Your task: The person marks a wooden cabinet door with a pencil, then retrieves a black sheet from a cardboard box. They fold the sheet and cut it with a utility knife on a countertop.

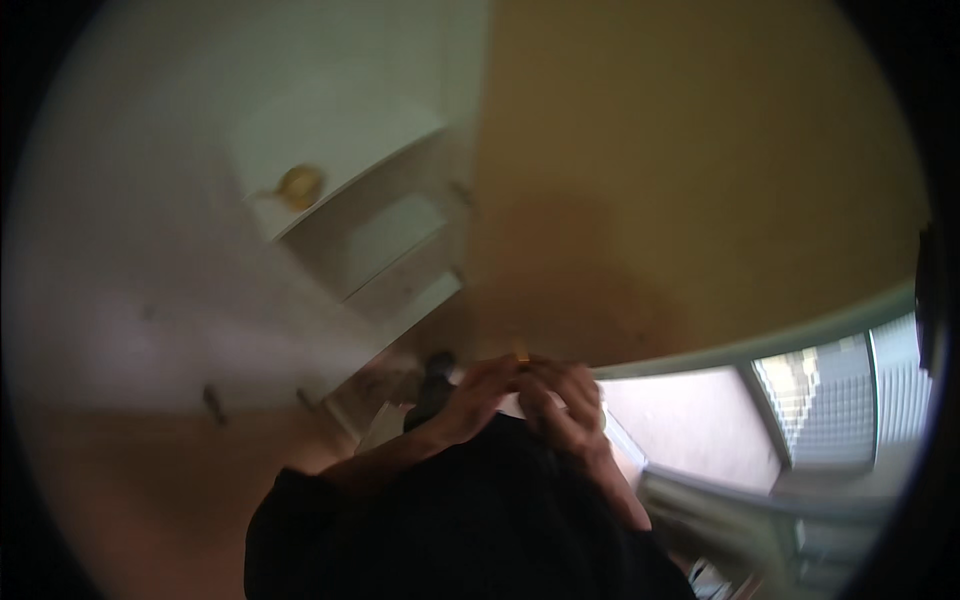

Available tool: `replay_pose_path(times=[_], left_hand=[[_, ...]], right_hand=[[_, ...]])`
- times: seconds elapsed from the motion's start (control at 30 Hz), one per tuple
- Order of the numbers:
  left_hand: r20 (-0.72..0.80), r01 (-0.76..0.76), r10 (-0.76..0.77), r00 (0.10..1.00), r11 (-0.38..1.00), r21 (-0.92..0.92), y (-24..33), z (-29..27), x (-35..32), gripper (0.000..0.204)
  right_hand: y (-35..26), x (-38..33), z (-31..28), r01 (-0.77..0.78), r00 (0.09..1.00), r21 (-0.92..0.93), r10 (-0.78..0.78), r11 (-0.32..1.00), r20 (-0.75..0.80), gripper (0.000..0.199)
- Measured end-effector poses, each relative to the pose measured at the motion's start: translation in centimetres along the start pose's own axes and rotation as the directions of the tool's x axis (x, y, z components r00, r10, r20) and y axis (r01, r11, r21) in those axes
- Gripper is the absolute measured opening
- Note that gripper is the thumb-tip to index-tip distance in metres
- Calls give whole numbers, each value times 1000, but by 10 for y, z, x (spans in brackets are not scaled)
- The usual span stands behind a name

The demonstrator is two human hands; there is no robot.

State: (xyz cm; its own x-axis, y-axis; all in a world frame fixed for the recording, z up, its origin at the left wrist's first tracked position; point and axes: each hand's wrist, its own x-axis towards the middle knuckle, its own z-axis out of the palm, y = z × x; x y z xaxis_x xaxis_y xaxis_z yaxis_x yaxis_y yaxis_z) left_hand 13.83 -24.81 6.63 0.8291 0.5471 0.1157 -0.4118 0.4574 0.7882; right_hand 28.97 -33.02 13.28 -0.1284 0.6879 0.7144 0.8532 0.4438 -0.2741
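Observation:
The picture is blurred. My left hand (472, 400) and my right hand (565, 408) meet close together at the lower middle, fingers curled. Between them shows a small white object (511, 404), with a tiny orange bit (522, 355) at its top. Both hands seem to grip it; its shape is too blurred to tell. A dark object (435, 385) sits just left of my left hand, and I cannot tell whether the hand touches it. Dark sleeves (480, 520) cover both forearms.
A white door (330, 130) with a brass knob (300, 186) stands at the upper left. A yellow wall (680, 170) fills the upper right. A pale-framed window (830, 400) lies at the right. A brownish floor (150, 480) shows at the lower left.

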Motion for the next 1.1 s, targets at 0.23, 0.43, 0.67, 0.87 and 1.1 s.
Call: replay_pose_path(times=[0.23, 0.43, 0.67, 0.87, 1.1], left_hand=[[-104, -65, 46, 994, 979, -196, 0, 29, -6, 41], [-329, -288, 215, 919, 938, -192, 5, 38, 17, 29], [-216, -549, 613, 760, 784, 290, 35, 53, 44, 14], [490, -673, 608, 625, 101, 733, 37, 86, 81, 45], [538, -688, 663, 521, -47, 724, 8, 92, 130, 67]], right_hand=[[-3, -6, 11, 73, 991, -60, -79, 996, -104, 25], [-7, -7, -34, 46, 997, -67, -41, 997, 72, 32], [3, 1, -118, -144, 927, -360, -1, 922, -375, 31], [7, 38, -154, -427, 752, -199, 225, 882, -620, 33], [-1, 76, -146, -535, 744, -292, 279, 793, -607, 29]])
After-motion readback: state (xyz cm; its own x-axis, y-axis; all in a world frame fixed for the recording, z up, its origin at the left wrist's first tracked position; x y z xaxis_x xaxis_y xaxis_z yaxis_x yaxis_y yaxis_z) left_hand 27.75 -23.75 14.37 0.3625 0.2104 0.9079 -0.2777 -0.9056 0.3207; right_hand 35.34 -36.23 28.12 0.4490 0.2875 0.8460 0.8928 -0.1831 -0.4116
